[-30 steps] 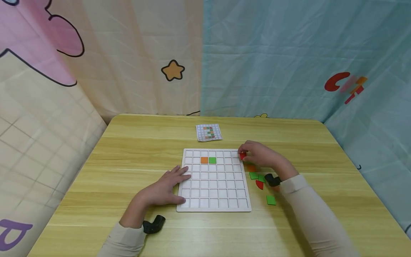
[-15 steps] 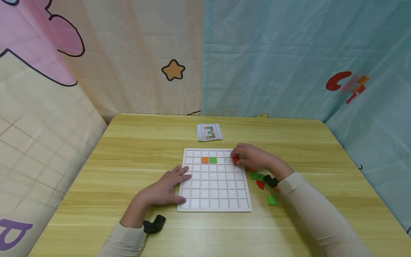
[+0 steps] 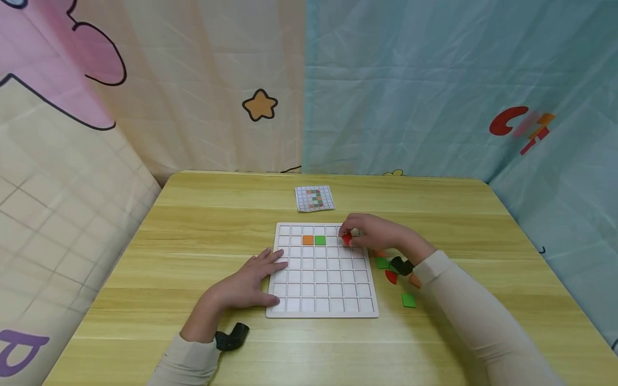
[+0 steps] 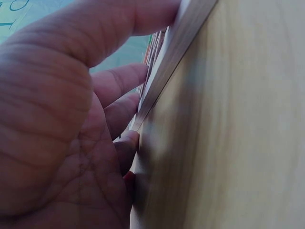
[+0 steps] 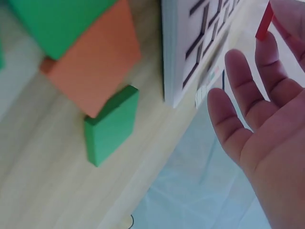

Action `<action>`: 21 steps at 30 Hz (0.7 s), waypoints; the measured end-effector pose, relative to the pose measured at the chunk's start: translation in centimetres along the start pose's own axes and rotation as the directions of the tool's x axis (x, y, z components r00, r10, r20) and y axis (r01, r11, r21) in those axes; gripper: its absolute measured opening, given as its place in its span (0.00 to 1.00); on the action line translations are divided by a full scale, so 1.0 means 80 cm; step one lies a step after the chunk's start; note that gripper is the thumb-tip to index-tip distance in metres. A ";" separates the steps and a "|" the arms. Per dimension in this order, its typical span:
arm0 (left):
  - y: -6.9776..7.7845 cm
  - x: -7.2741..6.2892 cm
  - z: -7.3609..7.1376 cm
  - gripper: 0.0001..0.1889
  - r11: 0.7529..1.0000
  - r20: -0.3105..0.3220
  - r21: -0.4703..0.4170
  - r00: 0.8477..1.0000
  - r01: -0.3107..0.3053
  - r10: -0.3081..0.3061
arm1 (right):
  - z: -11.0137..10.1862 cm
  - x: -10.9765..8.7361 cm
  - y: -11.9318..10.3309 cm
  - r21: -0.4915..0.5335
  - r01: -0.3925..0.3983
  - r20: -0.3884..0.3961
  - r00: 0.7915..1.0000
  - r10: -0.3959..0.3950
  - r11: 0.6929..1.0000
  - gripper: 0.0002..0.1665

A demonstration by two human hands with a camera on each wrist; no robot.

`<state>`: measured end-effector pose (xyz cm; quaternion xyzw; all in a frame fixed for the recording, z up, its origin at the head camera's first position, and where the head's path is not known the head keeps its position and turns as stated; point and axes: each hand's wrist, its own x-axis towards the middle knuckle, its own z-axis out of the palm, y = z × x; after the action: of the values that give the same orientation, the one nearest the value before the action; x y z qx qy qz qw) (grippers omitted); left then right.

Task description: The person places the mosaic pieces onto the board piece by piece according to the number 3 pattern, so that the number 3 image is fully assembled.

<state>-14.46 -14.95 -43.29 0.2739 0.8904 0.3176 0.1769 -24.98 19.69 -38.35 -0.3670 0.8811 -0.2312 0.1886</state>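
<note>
Over the upper right of a white grid board (image 3: pixel 314 277), my right hand (image 3: pixel 374 233) pinches a small red tile (image 3: pixel 347 239) between thumb and finger. The right wrist view shows this red tile (image 5: pixel 265 21) edge-on, its other fingers spread apart. An orange square tile (image 3: pixel 308 240) and a green square tile (image 3: pixel 320 240) lie side by side in the board's second row. My left hand (image 3: pixel 246 281) rests at the board's left side, fingers extended, with fingertips and thumb on its rim. In the left wrist view, the thumb (image 4: pixel 157 16) touches the board's edge.
Right of the board lie loose tiles, several partly overlapping or hidden by the wrist: a green one (image 3: pixel 382 263), a red quarter-round (image 3: pixel 391 276), an orange one (image 3: pixel 415 280) and a green square (image 3: pixel 408 300). Behind the board sits a printed pattern card (image 3: pixel 315 199).
My right hand has moved left from the board's right edge to above its upper right cells, carrying the red tile. The left hand stays in place.
</note>
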 end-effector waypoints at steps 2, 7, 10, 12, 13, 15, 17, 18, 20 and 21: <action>0.001 0.000 0.000 0.42 1.000 0.001 -0.001 1.000 0.001 -0.001 | -0.002 0.003 0.001 0.023 -0.002 0.012 1.000 0.002 1.000 0.12; 0.001 -0.002 0.000 0.42 1.000 0.002 -0.007 1.000 0.002 -0.002 | -0.007 0.009 0.005 0.091 0.000 0.047 0.999 -0.004 0.996 0.13; 0.001 -0.002 0.000 0.42 1.000 0.001 -0.010 1.000 0.004 -0.004 | -0.010 0.012 0.008 0.130 0.006 0.067 0.998 -0.015 0.992 0.12; 0.001 -0.002 0.000 0.42 1.000 0.002 -0.010 1.000 0.003 -0.003 | -0.013 0.013 0.010 0.149 0.007 0.075 0.997 -0.018 0.989 0.12; 0.001 -0.002 0.000 0.42 1.000 0.002 -0.010 1.000 0.002 -0.002 | -0.014 0.013 0.011 0.161 0.004 0.079 0.997 -0.017 0.987 0.12; 0.001 -0.002 0.000 0.42 1.000 0.004 -0.007 1.000 0.004 -0.004 | -0.017 0.015 0.014 0.175 0.002 0.087 0.996 -0.018 0.984 0.11; 0.001 -0.002 -0.001 0.42 1.000 0.006 -0.006 1.000 0.004 -0.004 | -0.018 0.017 0.016 0.184 0.005 0.095 0.995 -0.023 0.983 0.11; 0.001 -0.001 -0.001 0.42 1.000 0.007 -0.004 1.000 0.005 -0.005 | -0.019 0.018 0.016 0.186 0.009 0.100 0.995 -0.028 0.983 0.11; 0.001 -0.001 -0.001 0.42 1.000 0.008 0.000 1.000 0.005 -0.005 | -0.018 0.022 0.016 0.188 0.027 0.106 0.993 -0.047 0.982 0.11; 0.001 -0.001 -0.001 0.42 1.000 0.009 0.001 1.000 0.005 -0.005 | -0.018 0.023 0.016 0.190 0.037 0.107 0.993 -0.058 0.981 0.10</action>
<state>-14.44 -14.97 -43.17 0.2731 0.8905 0.3154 0.1814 -27.65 19.49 -38.20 -0.3808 0.8345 -0.2966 0.2657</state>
